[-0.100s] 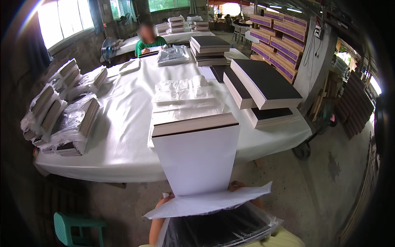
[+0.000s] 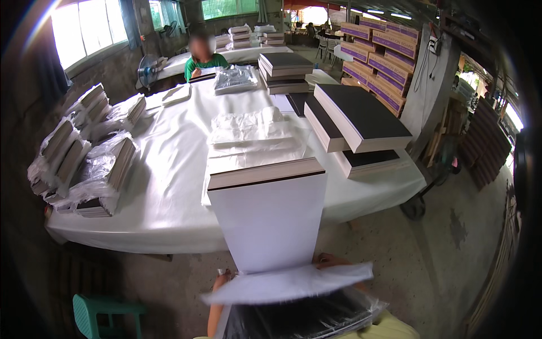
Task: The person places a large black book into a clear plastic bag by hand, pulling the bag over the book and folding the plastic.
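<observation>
A thick stack of boards (image 2: 270, 226) stands tilted before me, white face towards me, its far end against the table's near edge. Its near end drops behind the whitish flap of a plastic bag (image 2: 293, 285). Something black shows through the clear plastic below; I cannot tell if it is in the bag or under it. My left hand (image 2: 222, 278) is closed at the flap's left side, beside the stack, a small pale bit at its thumb. At the stack's lower right edge, my right hand (image 2: 332, 260) is curled, its fingers partly hidden by the flap.
White sheeting covers the table (image 2: 164, 226). Black-topped board stacks (image 2: 361, 116) stand right, plastic-wrapped bundles (image 2: 107, 169) left, and crumpled white wrapping (image 2: 251, 133) beyond my stack. A person in green (image 2: 204, 62) sits at the far side. A green stool (image 2: 107, 311) is at lower left.
The flap's left part has shifted slightly and is blurred. My left hand has dropped a little. The pale sheet before the person in green has given way to a dark one.
</observation>
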Demonstrator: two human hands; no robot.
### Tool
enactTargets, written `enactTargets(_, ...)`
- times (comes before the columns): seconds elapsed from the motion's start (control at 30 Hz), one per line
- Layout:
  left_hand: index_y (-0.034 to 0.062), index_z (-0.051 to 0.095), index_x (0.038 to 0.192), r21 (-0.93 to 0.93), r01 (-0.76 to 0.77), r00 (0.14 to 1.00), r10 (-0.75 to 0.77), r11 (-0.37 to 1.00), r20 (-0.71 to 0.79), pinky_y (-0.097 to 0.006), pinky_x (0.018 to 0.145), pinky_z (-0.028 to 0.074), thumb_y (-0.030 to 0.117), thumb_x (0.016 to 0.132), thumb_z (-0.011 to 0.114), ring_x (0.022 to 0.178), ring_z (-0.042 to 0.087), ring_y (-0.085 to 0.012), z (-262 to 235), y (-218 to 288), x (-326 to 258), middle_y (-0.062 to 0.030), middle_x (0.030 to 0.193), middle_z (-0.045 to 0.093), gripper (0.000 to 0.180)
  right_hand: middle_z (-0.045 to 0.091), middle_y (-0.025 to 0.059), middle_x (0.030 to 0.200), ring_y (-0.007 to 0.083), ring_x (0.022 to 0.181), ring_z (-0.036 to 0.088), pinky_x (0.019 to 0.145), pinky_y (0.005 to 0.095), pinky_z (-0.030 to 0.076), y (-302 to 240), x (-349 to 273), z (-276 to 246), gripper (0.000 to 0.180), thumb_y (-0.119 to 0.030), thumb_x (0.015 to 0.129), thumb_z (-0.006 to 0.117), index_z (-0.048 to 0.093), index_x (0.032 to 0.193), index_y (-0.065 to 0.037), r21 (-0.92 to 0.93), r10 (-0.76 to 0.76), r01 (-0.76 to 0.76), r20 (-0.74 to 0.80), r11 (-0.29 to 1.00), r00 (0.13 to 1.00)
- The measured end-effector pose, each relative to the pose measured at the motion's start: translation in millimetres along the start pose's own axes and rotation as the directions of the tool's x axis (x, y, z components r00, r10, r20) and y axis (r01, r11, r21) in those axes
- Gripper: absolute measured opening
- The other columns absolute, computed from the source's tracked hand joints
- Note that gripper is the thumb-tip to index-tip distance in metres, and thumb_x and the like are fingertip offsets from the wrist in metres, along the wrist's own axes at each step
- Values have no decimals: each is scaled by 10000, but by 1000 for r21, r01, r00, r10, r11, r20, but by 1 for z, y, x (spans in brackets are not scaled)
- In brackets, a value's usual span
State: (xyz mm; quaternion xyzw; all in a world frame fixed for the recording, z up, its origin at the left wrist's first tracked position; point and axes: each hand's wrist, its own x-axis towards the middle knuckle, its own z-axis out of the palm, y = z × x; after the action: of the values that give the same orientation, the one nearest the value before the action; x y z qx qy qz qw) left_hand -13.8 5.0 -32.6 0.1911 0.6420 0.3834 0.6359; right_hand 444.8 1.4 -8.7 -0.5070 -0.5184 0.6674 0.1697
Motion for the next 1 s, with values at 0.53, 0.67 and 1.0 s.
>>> enactTargets(0.53,33,596,821,629,-570,803,197,528,562,-306,680,436,181,707,663,762,579,-221,46,115,-111,-116,784,609,198,590,81,791,121,677,562,648,258,443,-91,-14,20,246,-143,725,627,512,897,-11,-49,-179,175,-112,983,977)
enactTargets(0.67,36,488,909,700,-606,794,343,379,502,-408,610,433,64,693,587,701,565,-362,49,85,-96,-183,747,588,239,594,71,739,124,666,558,614,264,435,-59,-5,13,228,-150,739,643,511,866,-14,-148,-138,121,-105,982,985)
enactTargets(1.0,66,407,970,785,-553,745,588,280,315,-476,603,418,73,712,545,739,547,-405,50,40,-65,-189,759,590,293,587,136,749,173,682,564,620,301,433,-50,5,27,303,-226,692,686,521,824,-9,-444,-251,54,-398,894,882)
